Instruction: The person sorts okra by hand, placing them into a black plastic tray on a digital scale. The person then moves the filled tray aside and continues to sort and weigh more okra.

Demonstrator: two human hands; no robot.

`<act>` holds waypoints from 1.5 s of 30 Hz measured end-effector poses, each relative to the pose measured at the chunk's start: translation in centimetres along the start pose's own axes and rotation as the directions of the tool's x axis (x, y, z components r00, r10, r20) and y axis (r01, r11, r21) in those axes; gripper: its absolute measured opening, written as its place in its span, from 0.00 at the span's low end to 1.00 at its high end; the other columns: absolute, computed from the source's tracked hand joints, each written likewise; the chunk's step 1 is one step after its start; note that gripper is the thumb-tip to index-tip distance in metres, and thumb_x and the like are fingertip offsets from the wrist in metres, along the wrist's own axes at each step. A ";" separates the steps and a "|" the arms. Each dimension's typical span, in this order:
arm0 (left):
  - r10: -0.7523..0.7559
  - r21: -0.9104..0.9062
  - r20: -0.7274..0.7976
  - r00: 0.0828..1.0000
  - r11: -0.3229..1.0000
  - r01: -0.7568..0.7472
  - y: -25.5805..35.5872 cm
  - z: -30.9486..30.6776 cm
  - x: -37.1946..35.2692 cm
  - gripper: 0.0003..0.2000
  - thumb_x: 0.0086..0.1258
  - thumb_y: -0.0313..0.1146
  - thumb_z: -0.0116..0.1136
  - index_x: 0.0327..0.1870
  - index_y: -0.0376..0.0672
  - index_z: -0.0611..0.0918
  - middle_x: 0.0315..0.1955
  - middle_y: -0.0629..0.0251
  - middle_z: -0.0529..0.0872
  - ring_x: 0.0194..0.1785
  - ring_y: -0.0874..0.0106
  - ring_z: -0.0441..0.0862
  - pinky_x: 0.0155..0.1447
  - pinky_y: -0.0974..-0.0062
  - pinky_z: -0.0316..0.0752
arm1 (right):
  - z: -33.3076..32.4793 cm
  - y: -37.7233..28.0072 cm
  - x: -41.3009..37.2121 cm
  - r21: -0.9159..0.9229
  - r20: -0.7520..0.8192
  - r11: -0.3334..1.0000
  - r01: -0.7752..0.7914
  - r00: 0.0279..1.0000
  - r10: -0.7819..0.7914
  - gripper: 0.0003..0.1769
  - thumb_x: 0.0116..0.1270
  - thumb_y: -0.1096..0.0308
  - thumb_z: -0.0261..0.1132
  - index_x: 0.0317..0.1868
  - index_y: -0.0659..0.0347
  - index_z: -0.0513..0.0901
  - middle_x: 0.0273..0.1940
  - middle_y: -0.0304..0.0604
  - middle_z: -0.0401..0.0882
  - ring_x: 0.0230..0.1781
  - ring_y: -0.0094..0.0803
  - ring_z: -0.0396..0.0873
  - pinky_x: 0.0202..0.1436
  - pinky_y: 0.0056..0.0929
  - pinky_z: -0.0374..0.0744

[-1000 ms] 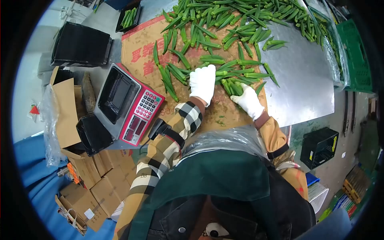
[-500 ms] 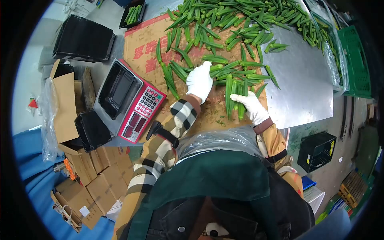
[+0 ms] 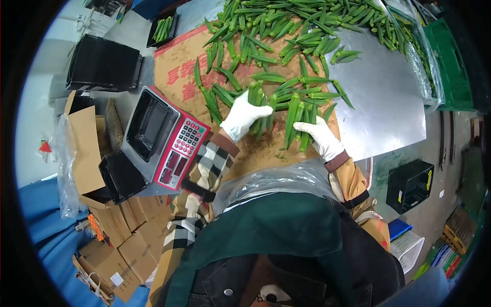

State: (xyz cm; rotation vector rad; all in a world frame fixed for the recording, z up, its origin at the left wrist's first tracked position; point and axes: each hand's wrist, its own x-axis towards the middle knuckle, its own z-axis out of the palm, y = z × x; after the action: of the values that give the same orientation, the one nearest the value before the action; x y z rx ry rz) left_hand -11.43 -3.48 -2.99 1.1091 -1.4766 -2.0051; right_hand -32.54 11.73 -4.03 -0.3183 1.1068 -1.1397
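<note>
Now two hands [image 3: 243,115] [image 3: 319,134], two okra bunches [image 3: 257,94] [image 3: 295,110].

The one camera rides on the person's head and looks steeply down and a little forward, through a wide fisheye lens that rings the picture in black. Their own green apron [image 3: 276,225] fills the lower middle, very close. The left hand [image 3: 241,116] and right hand [image 3: 321,137] sit at arm's reach in the centre, each closed round okra pods [image 3: 297,110]. The table [image 3: 388,102] runs to the upper edge, the scale [image 3: 163,138] lies centre left, and the floor [image 3: 455,179] shows far right.
</note>
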 end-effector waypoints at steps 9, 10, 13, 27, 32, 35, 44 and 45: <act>-0.186 -0.557 0.132 0.974 0.799 0.228 -1.4 3.3 -6.0 0.30 0.78 0.53 0.60 0.73 0.45 0.72 0.65 0.65 0.80 0.66 0.68 0.79 0.69 0.61 0.75 | 7.1 0.2 0.2 0.056 0.091 0.997 -0.048 0.995 0.043 0.46 0.78 0.54 0.66 0.82 0.69 0.51 0.78 0.47 0.63 0.76 0.30 0.64 0.78 0.29 0.63; -0.172 -0.531 0.093 0.981 0.825 0.195 -1.7 3.5 -6.4 0.30 0.78 0.53 0.60 0.73 0.45 0.72 0.65 0.64 0.80 0.66 0.67 0.79 0.69 0.61 0.74 | 7.3 0.7 0.6 -0.032 0.068 0.998 -0.055 0.996 0.058 0.54 0.77 0.49 0.65 0.82 0.74 0.43 0.81 0.51 0.54 0.82 0.33 0.53 0.82 0.30 0.57; -0.125 -0.579 0.171 0.977 0.790 0.203 -2.7 2.7 -7.1 0.33 0.77 0.56 0.61 0.74 0.44 0.70 0.67 0.62 0.78 0.68 0.65 0.77 0.71 0.58 0.73 | 10.3 -2.2 -1.8 -0.177 0.068 0.983 -0.040 0.996 0.053 0.55 0.78 0.47 0.63 0.81 0.77 0.40 0.83 0.56 0.49 0.84 0.36 0.47 0.83 0.31 0.53; 0.116 -0.867 0.040 0.992 0.497 -0.024 -1.9 -0.8 -8.1 0.50 0.64 0.70 0.63 0.79 0.41 0.63 0.65 0.58 0.80 0.64 0.58 0.82 0.62 0.46 0.83 | 10.1 -4.7 -3.4 -0.044 0.296 0.998 0.051 0.954 -0.036 0.27 0.82 0.55 0.57 0.71 0.64 0.76 0.68 0.43 0.79 0.67 0.33 0.78 0.66 0.35 0.77; 0.202 -0.907 -0.036 0.979 0.404 -0.117 1.7 -5.1 -9.5 0.46 0.64 0.67 0.66 0.76 0.45 0.69 0.58 0.65 0.83 0.55 0.63 0.85 0.56 0.55 0.82 | 9.1 -5.7 -3.4 -0.017 0.198 0.995 0.103 0.975 -0.097 0.25 0.81 0.57 0.58 0.68 0.67 0.78 0.65 0.50 0.82 0.63 0.36 0.81 0.60 0.33 0.80; 0.265 -0.831 -0.144 0.953 0.491 -0.262 6.2 -10.9 -12.3 0.43 0.66 0.65 0.66 0.75 0.44 0.69 0.58 0.65 0.83 0.58 0.63 0.83 0.56 0.57 0.82 | 8.1 -5.6 -3.3 0.037 0.188 0.996 0.086 0.978 -0.092 0.24 0.81 0.58 0.58 0.66 0.68 0.79 0.64 0.53 0.83 0.61 0.38 0.83 0.58 0.33 0.81; 0.109 0.116 -0.521 0.847 0.992 -0.056 11.9 -27.2 -17.4 0.30 0.74 0.44 0.66 0.71 0.38 0.74 0.59 0.60 0.83 0.64 0.66 0.80 0.67 0.67 0.76 | 6.9 -3.7 -2.6 0.095 0.121 0.995 -0.030 0.992 0.018 0.22 0.81 0.59 0.58 0.63 0.68 0.81 0.61 0.56 0.84 0.57 0.39 0.84 0.55 0.34 0.82; 0.214 0.368 -0.470 0.857 0.929 -0.030 11.3 -27.6 -17.0 0.29 0.75 0.43 0.67 0.71 0.36 0.74 0.62 0.60 0.82 0.66 0.70 0.77 0.72 0.72 0.70 | 7.0 -3.6 -2.5 0.092 0.120 0.995 -0.037 0.992 0.026 0.22 0.81 0.59 0.58 0.63 0.68 0.81 0.61 0.56 0.84 0.57 0.39 0.84 0.55 0.33 0.82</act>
State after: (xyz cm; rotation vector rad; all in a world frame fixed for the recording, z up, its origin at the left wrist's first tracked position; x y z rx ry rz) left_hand 19.14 -11.79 10.16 1.4968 -1.5884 -1.2457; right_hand -28.78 10.09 3.10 -0.2902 0.9473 -1.1266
